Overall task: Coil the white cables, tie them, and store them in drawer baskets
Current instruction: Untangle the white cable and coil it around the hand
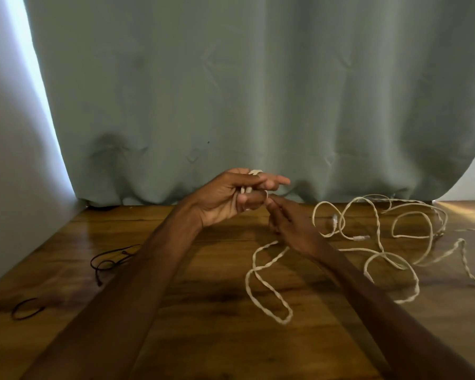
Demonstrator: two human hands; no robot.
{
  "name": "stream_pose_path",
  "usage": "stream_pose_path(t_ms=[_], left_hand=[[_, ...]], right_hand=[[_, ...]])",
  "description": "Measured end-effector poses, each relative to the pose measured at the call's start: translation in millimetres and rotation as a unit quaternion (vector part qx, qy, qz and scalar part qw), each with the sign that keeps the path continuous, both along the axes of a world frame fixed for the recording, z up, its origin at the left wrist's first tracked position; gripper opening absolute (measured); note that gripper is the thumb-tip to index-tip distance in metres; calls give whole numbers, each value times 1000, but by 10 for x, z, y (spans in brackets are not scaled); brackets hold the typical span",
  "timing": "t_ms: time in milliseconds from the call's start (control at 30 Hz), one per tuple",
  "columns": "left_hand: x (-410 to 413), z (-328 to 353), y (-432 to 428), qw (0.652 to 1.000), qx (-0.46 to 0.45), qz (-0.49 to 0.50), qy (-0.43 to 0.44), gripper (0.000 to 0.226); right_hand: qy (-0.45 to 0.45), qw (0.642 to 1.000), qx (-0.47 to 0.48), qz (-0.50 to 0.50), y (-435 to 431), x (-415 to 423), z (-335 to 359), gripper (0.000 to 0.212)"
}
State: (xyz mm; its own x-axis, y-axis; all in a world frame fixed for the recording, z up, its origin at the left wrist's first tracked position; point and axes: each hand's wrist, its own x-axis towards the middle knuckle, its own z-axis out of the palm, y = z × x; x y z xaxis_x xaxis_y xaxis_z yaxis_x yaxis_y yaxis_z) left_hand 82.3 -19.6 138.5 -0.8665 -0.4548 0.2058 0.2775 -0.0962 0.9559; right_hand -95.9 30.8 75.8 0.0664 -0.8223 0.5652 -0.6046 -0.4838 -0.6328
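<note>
Table point(203, 338), curtain point(258, 91) behind: coiling, early on.
L hand point(231, 196) grip clasps first white cable point(269, 288) loops; R hand point(288, 223) slack-fingered beside it. Next: feed slack right of grip, no snags.

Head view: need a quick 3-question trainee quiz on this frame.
1. True or false: the left hand grips part of the cable.
2. The loop lying left of the left arm is: A black, B white, C red.
3. What hangs behind the table?
Key: 1 true; 2 A; 3 a curtain.
</note>
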Motion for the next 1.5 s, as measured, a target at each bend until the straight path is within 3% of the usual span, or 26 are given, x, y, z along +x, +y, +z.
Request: stream_pose_path(t_ms=[167, 267, 333, 467, 567, 800, 967, 1100, 1200, 1333, 1500], left_hand=[[-69, 61, 80, 992, 50, -15, 111, 29], [-114, 37, 83, 989, 25, 60, 134, 45], [-95, -10, 4, 984, 20, 112, 140, 39], [-18, -109, -203, 976, 20, 187, 108, 23], [-69, -127, -215, 969, 2, 236, 69, 41], [-110, -181, -220, 929, -174, 320, -65, 47], [-33, -283, -199, 888, -277, 317, -186, 37], [-104, -275, -198, 908, -256, 267, -198, 34], [-103, -284, -183, 923, -220, 235, -210, 61], [-134, -323, -87, 950, -169, 143, -221, 78], [-149, -229, 16, 977, -121, 53, -167, 54]], right_hand=[[54, 995, 80, 13, 48, 188, -119, 33], [79, 992, 97, 35, 130, 267, -91, 31], [105, 989, 92, 53, 216, 305, -37, 32], [93, 988, 96, 77, 301, 343, 69, 35], [109, 986, 99, 82, 346, 318, 145, 37], [37, 990, 92, 98, 364, 113, 312, 46], [-109, 978, 142, 107, 347, -41, 413, 40], [-262, 935, 202, 128, 250, -247, 418, 32], [-338, 900, 227, 154, 175, -355, 372, 25], [-325, 924, 166, 110, 100, -393, 283, 21], [-266, 958, 104, 24, 76, -398, 237, 27]])
